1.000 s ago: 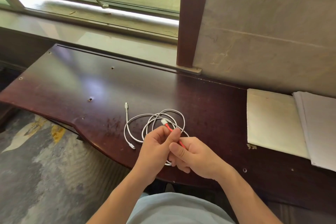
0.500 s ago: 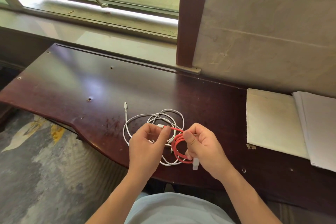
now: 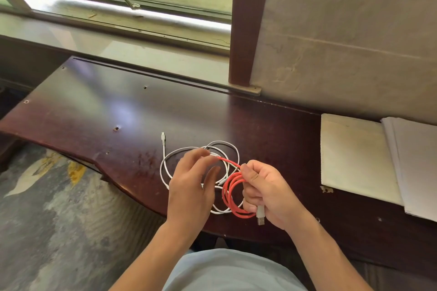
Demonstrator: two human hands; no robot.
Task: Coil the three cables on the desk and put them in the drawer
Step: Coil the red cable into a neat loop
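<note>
A red cable [image 3: 230,192] hangs in several loops from my right hand [image 3: 267,192], which is closed around the coil, with its white USB plug [image 3: 260,215] sticking out below the fist. My left hand [image 3: 192,186] pinches the cable's free end near its white connector [image 3: 214,155], fingers blurred. Under both hands, white cables [image 3: 222,146] lie in loose loops on the dark wooden desk [image 3: 118,111], one small plug [image 3: 163,136] pointing away. How many white cables there are I cannot tell. No drawer is in view.
A cream cloth-like pad [image 3: 354,156] and a stack of white paper [image 3: 416,165] lie at the desk's right end. A wall and a wooden post [image 3: 246,30] stand behind, with a window sill to the left. Carpeted floor lies beyond the desk's curved front edge.
My hands have drawn apart. The red cable now shows as a coil in my right hand, and the left hand has moved up and left along its free end.
</note>
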